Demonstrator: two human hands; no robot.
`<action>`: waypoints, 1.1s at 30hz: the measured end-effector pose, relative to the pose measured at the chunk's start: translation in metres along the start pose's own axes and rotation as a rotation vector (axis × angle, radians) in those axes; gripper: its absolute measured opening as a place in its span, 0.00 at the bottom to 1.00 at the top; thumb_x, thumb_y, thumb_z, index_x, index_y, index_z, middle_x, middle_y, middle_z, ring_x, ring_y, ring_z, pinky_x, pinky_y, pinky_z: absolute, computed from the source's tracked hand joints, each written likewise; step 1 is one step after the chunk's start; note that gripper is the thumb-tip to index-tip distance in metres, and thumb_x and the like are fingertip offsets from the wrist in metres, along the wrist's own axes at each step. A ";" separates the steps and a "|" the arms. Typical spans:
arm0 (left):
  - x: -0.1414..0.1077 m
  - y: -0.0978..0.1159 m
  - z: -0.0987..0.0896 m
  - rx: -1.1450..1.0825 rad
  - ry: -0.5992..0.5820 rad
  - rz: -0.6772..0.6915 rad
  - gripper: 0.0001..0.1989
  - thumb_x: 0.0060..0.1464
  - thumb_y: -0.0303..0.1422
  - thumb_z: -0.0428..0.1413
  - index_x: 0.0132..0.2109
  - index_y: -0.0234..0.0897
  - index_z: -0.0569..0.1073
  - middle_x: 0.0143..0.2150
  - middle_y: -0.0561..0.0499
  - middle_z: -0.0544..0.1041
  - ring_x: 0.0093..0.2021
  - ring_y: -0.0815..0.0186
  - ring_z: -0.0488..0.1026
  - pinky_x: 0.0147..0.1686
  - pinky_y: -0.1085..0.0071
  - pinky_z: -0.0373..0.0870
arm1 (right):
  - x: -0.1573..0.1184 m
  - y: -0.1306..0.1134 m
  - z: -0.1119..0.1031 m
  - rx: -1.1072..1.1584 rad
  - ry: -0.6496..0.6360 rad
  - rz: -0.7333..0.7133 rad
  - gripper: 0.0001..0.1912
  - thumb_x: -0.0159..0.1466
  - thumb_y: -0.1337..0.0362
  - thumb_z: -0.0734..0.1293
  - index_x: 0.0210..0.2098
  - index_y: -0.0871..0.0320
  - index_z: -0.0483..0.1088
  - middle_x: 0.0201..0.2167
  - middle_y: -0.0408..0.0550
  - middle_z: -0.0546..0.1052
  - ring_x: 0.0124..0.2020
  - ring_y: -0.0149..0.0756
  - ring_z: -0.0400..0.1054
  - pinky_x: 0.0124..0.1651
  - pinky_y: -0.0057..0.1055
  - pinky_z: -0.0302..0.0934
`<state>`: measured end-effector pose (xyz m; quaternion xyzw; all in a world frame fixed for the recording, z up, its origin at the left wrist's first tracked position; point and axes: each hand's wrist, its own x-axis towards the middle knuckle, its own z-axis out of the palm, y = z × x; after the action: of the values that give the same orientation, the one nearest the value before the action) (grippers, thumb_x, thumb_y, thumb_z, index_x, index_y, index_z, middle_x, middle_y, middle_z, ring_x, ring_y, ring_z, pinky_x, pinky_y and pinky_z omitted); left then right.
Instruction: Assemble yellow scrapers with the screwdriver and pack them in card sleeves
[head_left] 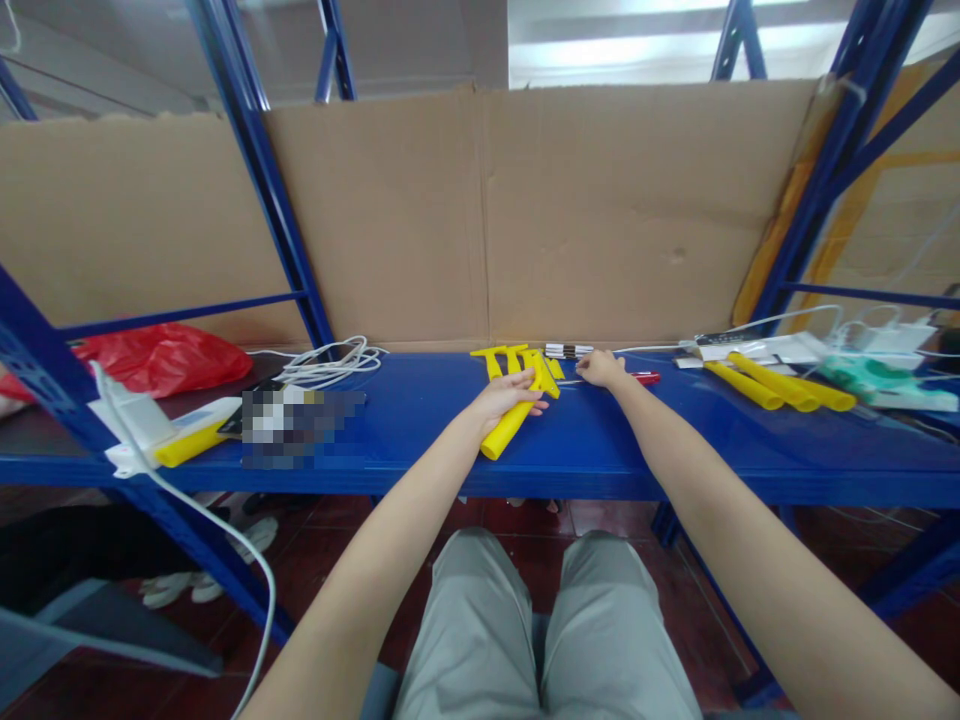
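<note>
My left hand is wrapped round a yellow plastic piece with a tube-shaped handle and a wider, angular head. The handle tilts down toward the front edge of the blue shelf. Right behind that hand lie several yellow T-shaped pieces. My right hand rests low over the shelf with its fingers pinched together; whatever is between them is too small to make out. Beside its fingertips are black-and-white striped cylinders. A red slim tool lies just right of that wrist.
Yellow tubes lie at right, near a green-and-white power strip. At left are a coiled white cable, a red plastic bag and another yellow tube. Cardboard walls the back; blue posts frame the shelf.
</note>
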<state>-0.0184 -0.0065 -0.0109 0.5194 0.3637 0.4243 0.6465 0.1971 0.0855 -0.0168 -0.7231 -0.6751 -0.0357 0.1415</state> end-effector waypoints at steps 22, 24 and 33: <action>-0.001 0.000 0.000 0.053 -0.023 0.022 0.37 0.50 0.14 0.53 0.66 0.34 0.55 0.55 0.33 0.70 0.28 0.68 0.77 0.24 0.77 0.73 | -0.007 -0.007 -0.011 0.024 -0.170 -0.050 0.13 0.57 0.68 0.60 0.38 0.58 0.74 0.37 0.52 0.77 0.42 0.43 0.70 0.49 0.40 0.60; -0.001 0.001 0.000 0.053 -0.026 0.023 0.37 0.50 0.14 0.53 0.66 0.33 0.55 0.56 0.32 0.69 0.28 0.67 0.77 0.25 0.75 0.73 | -0.006 -0.011 -0.010 -0.014 -0.144 -0.036 0.15 0.58 0.67 0.60 0.42 0.58 0.73 0.41 0.55 0.77 0.45 0.45 0.69 0.51 0.42 0.59; 0.001 -0.001 0.000 0.081 -0.010 0.034 0.34 0.52 0.15 0.52 0.65 0.32 0.56 0.54 0.32 0.70 0.27 0.68 0.77 0.25 0.75 0.74 | 0.002 -0.011 -0.002 -0.036 -0.120 -0.048 0.18 0.57 0.64 0.63 0.47 0.60 0.71 0.43 0.59 0.76 0.49 0.48 0.68 0.50 0.40 0.60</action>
<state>-0.0180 -0.0053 -0.0116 0.5534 0.3684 0.4173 0.6196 0.1870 0.0874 -0.0123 -0.7101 -0.6987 -0.0080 0.0869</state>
